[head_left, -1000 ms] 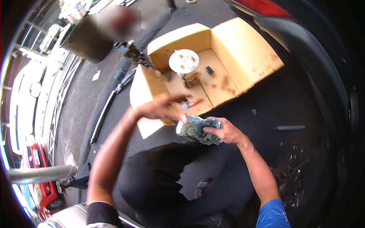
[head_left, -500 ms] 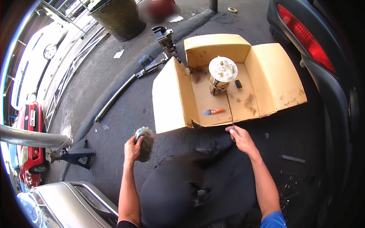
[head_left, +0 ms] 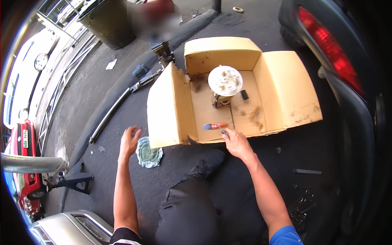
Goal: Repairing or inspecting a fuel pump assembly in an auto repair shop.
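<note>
My left hand (head_left: 130,139) hovers over the dark floor with fingers loosely parted and holds nothing. Close beside it a crumpled pale green rag (head_left: 149,153) lies on the floor. At the front edge of an open cardboard box (head_left: 283,87), my right hand (head_left: 237,143) is closed on a thin metal tool (head_left: 222,130), mostly hidden by the fingers. The tool's tip is near a paintbrush (head_left: 215,126) with an orange handle, lying on the box floor. Farther in stands a fuel pump unit (head_left: 225,81) with a round white top, and a small black block (head_left: 244,94) is beside it.
A car's rear with a red tail light (head_left: 326,49) borders the right side. Left of the box lie a long metal bar (head_left: 110,114) and a jack stand (head_left: 75,179). Several loose tools (head_left: 301,206) are at lower right. A large dark bin (head_left: 108,24) stands behind.
My left hand has let go of the rag, which now lies on the floor. My right hand has moved in over the box's front edge, near the paintbrush. The view has shifted slightly.
</note>
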A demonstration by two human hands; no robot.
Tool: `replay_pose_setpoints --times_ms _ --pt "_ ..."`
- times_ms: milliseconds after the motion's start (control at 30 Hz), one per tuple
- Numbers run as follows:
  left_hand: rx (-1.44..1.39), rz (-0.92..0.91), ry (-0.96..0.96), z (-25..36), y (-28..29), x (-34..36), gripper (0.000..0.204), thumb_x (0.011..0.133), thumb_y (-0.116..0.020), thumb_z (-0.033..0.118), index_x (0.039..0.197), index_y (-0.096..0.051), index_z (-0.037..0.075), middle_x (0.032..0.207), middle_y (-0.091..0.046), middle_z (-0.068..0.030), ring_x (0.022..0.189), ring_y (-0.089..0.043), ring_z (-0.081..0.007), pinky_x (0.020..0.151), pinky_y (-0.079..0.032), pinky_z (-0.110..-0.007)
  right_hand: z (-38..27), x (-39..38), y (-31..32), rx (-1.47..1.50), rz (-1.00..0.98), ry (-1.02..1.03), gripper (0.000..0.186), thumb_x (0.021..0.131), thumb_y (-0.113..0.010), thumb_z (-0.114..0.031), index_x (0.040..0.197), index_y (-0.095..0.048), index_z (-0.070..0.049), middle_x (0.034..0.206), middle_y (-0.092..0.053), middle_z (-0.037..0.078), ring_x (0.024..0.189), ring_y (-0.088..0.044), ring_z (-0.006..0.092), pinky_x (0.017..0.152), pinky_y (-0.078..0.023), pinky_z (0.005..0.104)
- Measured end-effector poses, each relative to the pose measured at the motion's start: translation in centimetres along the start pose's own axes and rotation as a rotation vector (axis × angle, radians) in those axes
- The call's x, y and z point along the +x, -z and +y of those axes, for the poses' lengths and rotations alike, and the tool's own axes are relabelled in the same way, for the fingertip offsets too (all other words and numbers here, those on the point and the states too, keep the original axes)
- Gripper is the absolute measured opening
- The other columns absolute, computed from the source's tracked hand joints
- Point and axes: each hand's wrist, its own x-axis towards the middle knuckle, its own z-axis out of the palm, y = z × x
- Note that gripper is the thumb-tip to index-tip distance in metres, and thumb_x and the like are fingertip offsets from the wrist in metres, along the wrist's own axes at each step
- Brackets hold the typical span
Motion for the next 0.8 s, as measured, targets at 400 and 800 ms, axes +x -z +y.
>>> replay_pose_setpoints --times_ms 400,800 --pt "-0.037 -0.004 -0.473 14.2 -7.9 27.0 0.061 0.107 -0.060 0.044 0.153 -0.055 0.003 0.146 -0.063 -0.0259 0.138 -0.058 -0.0420 0.118 -0.044 -0.049 -3.3 10.6 -9.0 0.392 -0.056 -0.034 0.072 0.107 -0.060 -0.051 0.151 -0.053 0.005 0.149 -0.056 0.031 0.139 -0.055 0.0460 0.117 -0.044 0.0517" --pt "-0.161 -0.531 -0.390 14.3 -6.9 31.5 0.087 0.083 -0.089 0.058 0.142 -0.065 -0.001 0.129 -0.074 -0.0174 0.119 -0.068 -0.0285 0.109 -0.051 -0.041 -6.1 4.0 -12.9 0.047 -0.083 0.085 0.093 0.105 -0.057 -0.058 0.169 -0.022 0.001 0.162 -0.039 0.038 0.138 -0.052 0.0547 0.118 -0.043 0.0558"
